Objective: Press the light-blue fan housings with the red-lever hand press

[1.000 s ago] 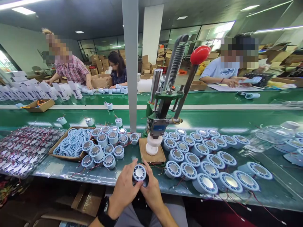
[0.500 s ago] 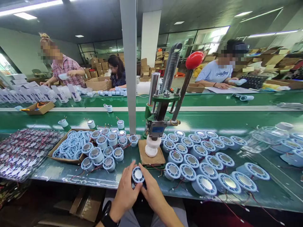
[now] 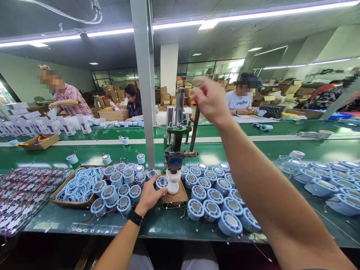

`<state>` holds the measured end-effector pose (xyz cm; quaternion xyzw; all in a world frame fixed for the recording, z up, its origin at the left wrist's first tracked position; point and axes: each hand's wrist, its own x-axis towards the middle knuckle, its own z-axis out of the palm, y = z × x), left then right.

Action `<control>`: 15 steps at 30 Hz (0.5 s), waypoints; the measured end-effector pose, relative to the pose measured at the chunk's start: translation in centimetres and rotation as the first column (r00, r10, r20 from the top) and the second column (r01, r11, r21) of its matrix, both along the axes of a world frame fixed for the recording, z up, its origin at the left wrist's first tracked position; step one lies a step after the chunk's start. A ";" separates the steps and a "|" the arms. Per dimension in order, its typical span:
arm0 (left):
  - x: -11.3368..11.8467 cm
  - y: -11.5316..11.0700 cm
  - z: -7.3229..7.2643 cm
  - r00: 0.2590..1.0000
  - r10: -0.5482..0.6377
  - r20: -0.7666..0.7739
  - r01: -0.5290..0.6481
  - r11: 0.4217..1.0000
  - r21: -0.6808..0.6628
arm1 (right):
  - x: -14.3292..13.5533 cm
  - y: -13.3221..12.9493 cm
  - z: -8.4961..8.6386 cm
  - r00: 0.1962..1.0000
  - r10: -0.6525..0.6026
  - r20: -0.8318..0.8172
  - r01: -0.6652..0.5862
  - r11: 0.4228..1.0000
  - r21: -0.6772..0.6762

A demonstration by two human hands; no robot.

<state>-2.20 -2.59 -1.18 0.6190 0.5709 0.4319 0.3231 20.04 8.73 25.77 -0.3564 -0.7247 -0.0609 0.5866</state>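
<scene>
Between the thumb and fingers of my left hand (image 3: 151, 193) is a round light-blue motor housing (image 3: 162, 182) with a silver centre and a slotted rim. It is beside the white plastic die (image 3: 172, 182) of a green hand press (image 3: 177, 150). My right hand (image 3: 209, 98) is raised and wrapped round the top of the press lever (image 3: 194, 129); only a little of its red knob shows between the fingers. Below the die lies a brown board (image 3: 180, 196) on the press base.
Several similar housings (image 3: 211, 208) with thin wires stand right of the press, and more (image 3: 109, 195) on the left. A carton of blue rings (image 3: 81, 183) and circuit boards (image 3: 25, 195) lie farther left. A grey post (image 3: 143, 75) rises behind. Co-workers sit across the green bench.
My hands have parted. The left has carried the housing up to the die, and the right has let go of it and risen to grip the lever knob. The view has tilted up.
</scene>
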 end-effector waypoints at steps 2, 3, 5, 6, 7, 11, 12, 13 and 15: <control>0.3 1.1 -0.1 1.000 -0.003 0.017 0.003 1.000 0.009 | -1.0 1.9 0.0 0.997 0.026 -0.070 -0.033 0.995 -0.095; 0.4 1.4 -0.3 1.000 -0.006 0.029 0.006 1.000 0.013 | -1.4 2.2 -0.3 0.994 0.031 -0.105 -0.045 0.990 -0.131; 0.6 1.6 -0.6 0.997 -0.031 0.064 0.030 0.999 0.024 | -1.8 2.0 -1.0 0.987 0.037 -0.158 -0.062 0.986 -0.156; 0.9 1.6 -0.7 0.995 -0.055 0.086 0.053 0.998 0.031 | -1.9 1.7 -1.3 0.983 0.039 -0.177 -0.066 0.986 -0.151; 1.2 1.6 -0.9 0.990 -0.087 0.110 0.083 0.996 0.039 | -1.8 1.4 -1.5 0.980 0.040 -0.193 -0.068 0.988 -0.138; 2.9 2.6 -1.4 0.954 -0.218 0.207 0.208 0.975 0.073 | -1.8 1.6 -1.6 0.971 0.054 -0.231 -0.080 0.991 -0.104; 3.2 3.1 -1.6 0.943 -0.243 0.226 0.232 0.970 0.076 | -1.9 1.9 -1.4 0.971 0.051 -0.233 -0.078 0.991 -0.109; 3.4 3.5 -1.9 0.933 -0.266 0.243 0.255 0.964 0.077 | -2.0 2.1 -1.1 0.971 0.043 -0.235 -0.073 0.990 -0.121; 3.4 4.1 -2.6 0.914 -0.303 0.269 0.294 0.953 0.074 | -1.9 2.0 -0.5 0.970 0.015 -0.243 -0.056 0.986 -0.160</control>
